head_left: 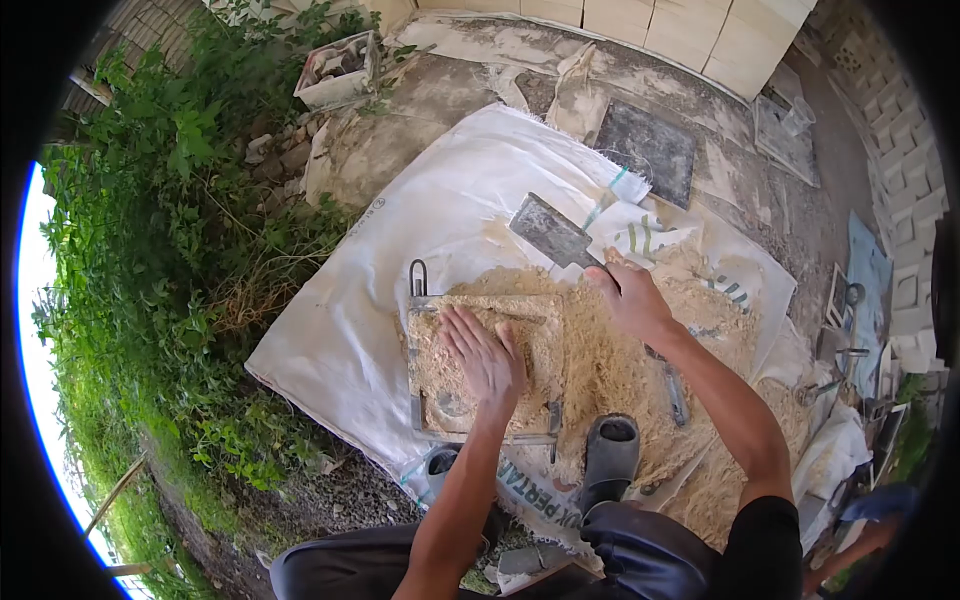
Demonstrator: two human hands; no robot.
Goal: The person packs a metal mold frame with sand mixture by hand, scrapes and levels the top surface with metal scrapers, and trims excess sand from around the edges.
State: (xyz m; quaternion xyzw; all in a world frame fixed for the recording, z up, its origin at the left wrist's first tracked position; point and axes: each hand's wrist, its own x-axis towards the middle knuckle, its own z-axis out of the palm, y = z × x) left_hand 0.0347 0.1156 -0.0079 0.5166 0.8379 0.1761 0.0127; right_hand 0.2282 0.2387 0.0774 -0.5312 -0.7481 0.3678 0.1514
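Note:
My left hand (484,355) lies flat with fingers stretched on the pale, crumbly mix (446,380) inside a rectangular mould frame (414,412). The mix reaches about up to the rim, and a metal loop (418,278) stands at the frame's far left corner. My right hand (633,300) grips a flat, rectangular grey trowel (552,232) by its near end. The blade is held out beyond the mould, over the white sheet (335,300). Loose mix (600,365) is heaped right of the mould, with a narrow metal tool (676,393) lying in it.
My boot (611,460) stands close to the mould's near right corner. Leafy plants (190,250) border the sheet on the left. A dark square slab (648,150) and a bin of rubble (338,88) lie farther back. Part of another person's arm (850,555) shows at lower right.

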